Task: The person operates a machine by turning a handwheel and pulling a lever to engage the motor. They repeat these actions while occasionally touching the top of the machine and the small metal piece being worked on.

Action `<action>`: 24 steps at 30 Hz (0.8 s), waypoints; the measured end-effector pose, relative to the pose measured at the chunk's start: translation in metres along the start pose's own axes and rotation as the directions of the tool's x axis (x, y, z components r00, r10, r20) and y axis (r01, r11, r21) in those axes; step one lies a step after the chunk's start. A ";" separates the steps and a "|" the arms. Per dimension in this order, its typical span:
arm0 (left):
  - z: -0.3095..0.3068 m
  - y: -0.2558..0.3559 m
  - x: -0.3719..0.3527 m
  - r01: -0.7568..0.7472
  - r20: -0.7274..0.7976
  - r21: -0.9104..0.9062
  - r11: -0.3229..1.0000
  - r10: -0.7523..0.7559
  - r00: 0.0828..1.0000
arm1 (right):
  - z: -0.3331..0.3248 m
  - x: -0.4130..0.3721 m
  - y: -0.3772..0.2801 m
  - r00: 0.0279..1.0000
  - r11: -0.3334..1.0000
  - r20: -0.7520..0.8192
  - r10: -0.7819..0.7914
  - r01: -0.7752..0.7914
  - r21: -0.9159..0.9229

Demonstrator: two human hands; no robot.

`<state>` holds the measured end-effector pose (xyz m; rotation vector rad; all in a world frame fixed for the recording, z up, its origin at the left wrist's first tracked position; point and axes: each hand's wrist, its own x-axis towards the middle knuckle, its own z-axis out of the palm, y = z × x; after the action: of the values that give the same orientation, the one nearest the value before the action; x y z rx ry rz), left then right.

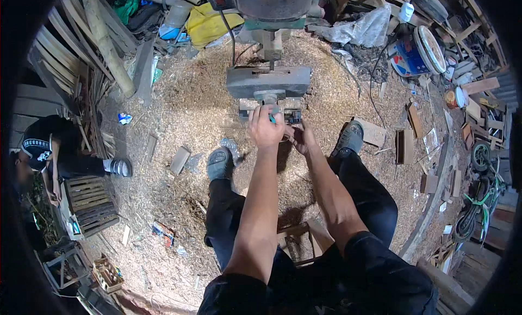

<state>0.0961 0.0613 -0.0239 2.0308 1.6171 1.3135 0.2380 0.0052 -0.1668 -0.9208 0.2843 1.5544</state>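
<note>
In the head view a machine with a dark metal crosspiece (268, 82) stands in front of me at the upper middle. My left hand (266, 125) is closed around a small teal-and-black object (273, 118), just below the crosspiece. Close to its right, my right hand (303, 139) has its fingers bent at the machine's lower part, beside a small brown piece (289, 132). Whether it grips that piece is too small to tell. Dark metal parts (293, 116) show just above the right fingertips.
Wood shavings (179, 97) cover the ground around my shoes. A person (49, 152) sits at the left beside a slatted wooden crate (92, 206). Wood offcuts (404, 146), a paint bucket (416, 53) and a bicycle (478, 201) are on the right. A yellow cloth (209, 25) lies behind.
</note>
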 end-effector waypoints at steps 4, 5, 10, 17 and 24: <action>-0.004 0.004 0.002 -0.009 0.004 -0.042 0.999 0.010 1.000 | 0.001 0.011 0.003 1.000 0.994 -0.014 -0.007 0.008 0.111; -0.004 0.004 0.002 -0.012 0.007 -0.031 0.999 0.013 1.000 | 0.001 0.011 0.004 0.999 0.996 -0.007 -0.034 0.035 0.086; -0.005 0.007 0.001 0.016 0.011 0.014 1.000 -0.016 1.000 | 0.009 0.001 0.002 0.967 0.898 -0.057 -0.249 0.209 -0.387; -0.006 0.008 0.003 0.012 -0.017 -0.019 1.000 -0.013 1.000 | 0.008 0.015 0.018 0.695 0.397 0.053 -0.717 0.470 -0.788; -0.009 0.012 0.003 0.043 0.004 -0.028 0.999 -0.043 0.999 | 0.016 0.009 0.016 0.913 0.872 -0.055 -0.404 0.366 -0.326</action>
<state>0.0973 0.0562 -0.0090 1.9699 1.6223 1.3094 0.2176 0.0185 -0.1671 -1.2383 -0.0649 1.1870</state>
